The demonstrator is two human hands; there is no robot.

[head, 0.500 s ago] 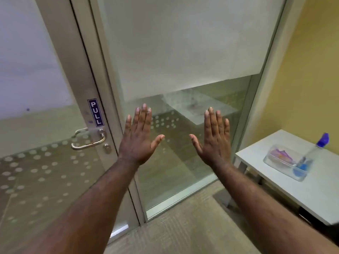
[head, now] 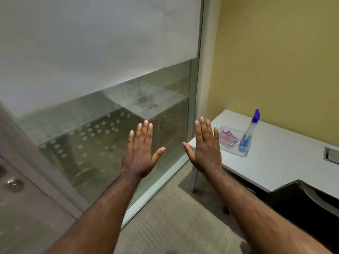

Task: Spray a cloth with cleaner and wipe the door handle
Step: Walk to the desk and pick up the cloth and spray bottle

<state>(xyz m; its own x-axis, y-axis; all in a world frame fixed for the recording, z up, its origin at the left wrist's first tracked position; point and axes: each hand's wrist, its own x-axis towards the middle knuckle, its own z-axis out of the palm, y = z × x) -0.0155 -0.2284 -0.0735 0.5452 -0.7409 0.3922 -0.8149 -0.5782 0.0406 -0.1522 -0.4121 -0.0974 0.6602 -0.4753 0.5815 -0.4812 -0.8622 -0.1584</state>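
Observation:
My left hand (head: pixel 141 153) and my right hand (head: pixel 205 147) are held up flat in front of the glass wall, fingers spread, both empty. A clear spray bottle (head: pixel 250 130) with a blue cap and blue liquid stands in a clear plastic tray (head: pixel 229 146) on the white table, just right of my right hand. A purple cloth (head: pixel 228 136) lies folded in that tray. The door handle is out of frame; only the round lock (head: pixel 15 184) on the door shows at the far left edge.
The white table (head: pixel 286 158) runs along the yellow wall at the right, with a grey socket plate (head: pixel 331 155) set in it. A black chair back (head: pixel 308 200) stands at the lower right. Frosted, dotted glass (head: pixel 102 125) fills the middle above the carpet (head: pixel 174 217).
The view has swung to the right: the door handle and PULL sign have left the frame, and the table with the tray is nearer the centre. Both hands stay raised and spread.

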